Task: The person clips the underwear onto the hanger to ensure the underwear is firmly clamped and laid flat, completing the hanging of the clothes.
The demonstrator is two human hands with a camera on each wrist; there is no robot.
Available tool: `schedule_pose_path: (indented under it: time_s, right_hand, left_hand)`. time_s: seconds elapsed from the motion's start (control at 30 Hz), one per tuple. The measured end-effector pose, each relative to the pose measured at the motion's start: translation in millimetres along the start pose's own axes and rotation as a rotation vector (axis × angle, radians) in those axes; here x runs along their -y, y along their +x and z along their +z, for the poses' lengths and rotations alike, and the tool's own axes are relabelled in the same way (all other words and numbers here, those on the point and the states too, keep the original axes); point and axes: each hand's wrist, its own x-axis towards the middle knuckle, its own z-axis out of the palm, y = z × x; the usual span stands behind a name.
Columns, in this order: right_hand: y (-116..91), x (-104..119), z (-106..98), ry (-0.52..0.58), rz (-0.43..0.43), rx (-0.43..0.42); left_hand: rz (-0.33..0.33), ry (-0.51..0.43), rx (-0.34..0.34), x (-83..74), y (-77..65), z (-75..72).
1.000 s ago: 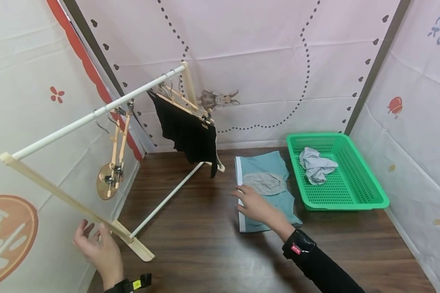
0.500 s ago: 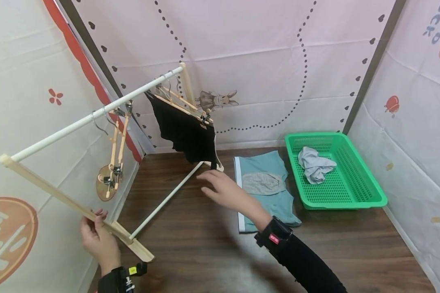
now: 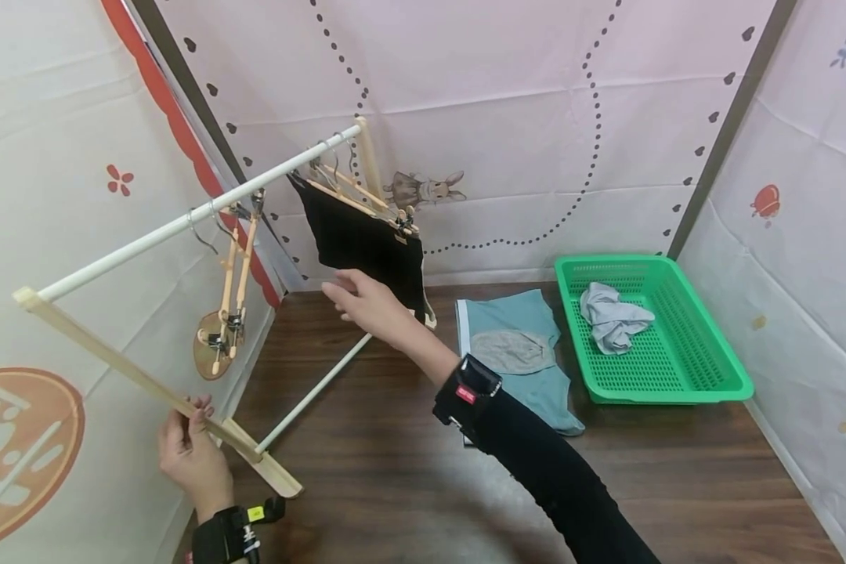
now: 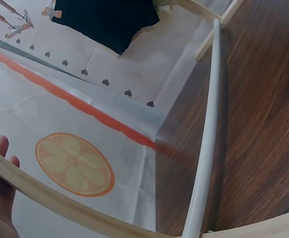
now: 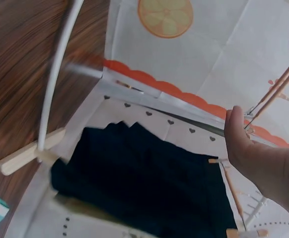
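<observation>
My left hand (image 3: 196, 466) grips the near wooden post (image 3: 113, 356) of a small clothes rack, low down; in the left wrist view its fingers (image 4: 1, 146) show past the post. My right hand (image 3: 375, 309) hovers in the air, fingers loosely extended and holding nothing. In the head view it overlaps the lower edge of black shorts (image 3: 366, 239), clipped to a hanger at the far end of the white top rail (image 3: 148, 237). The right wrist view has the shorts (image 5: 134, 178) hanging beside this hand. Two bare wooden clip hangers (image 3: 229, 290) hang nearer me.
Light blue shorts (image 3: 515, 313) with a white waistband and a grey patch lie on the brown wooden surface (image 3: 366, 501). A green basket (image 3: 722, 352) stands at the right with a crumpled grey cloth (image 3: 613, 317) inside. Printed fabric walls enclose three sides.
My right hand has moved left, from over the light blue shorts to in front of the black ones. My left hand has risen to the rack's post and taken hold of it.
</observation>
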Motion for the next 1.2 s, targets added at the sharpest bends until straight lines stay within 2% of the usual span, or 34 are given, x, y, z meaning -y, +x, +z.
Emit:
schedule_pose_path:
  time_s: [0.2,0.33,0.4,0.53,0.73,0.87,1.0,1.2]
  right_hand:
    - [18.5,13.2,11.6,0.362,0.090,0.066]
    - [25.1,21.4,21.8,0.508,0.134,0.099]
    - [28.2,26.7,26.6,0.534,0.148,0.111]
    - [33.8,39.5,36.6,0.517,0.190,0.109]
    - [37.0,49.5,47.9,0.474,0.231,0.098]
    - [36.5,46.1,51.0,0.465,0.174,0.144]
    - [35.2,40.8,54.2,0.513,0.098,0.217]
    - [34.9,45.3,63.1,0.640,0.089,0.278]
  left_hand:
    - [0.021,-0.014,0.012,-0.3,-0.4,0.1]
    - [0.030,-0.011,0.008,2.1,-0.1,-1.6]
    - [0.023,-0.008,0.006,1.3,0.0,-2.0]
    - [-0.021,-0.009,-0.004,-1.3,0.3,-1.5]
    - [-0.015,-0.008,0.000,-0.1,-2.8,-0.7]
    - [-0.019,-0.020,0.005,-0.8,-3.7,-0.8]
    - [-0.021,-0.033,0.001,-2.3,-4.0,-0.7]
    - [0.020,-0.061,0.010,-1.8,-2.9,-3.3]
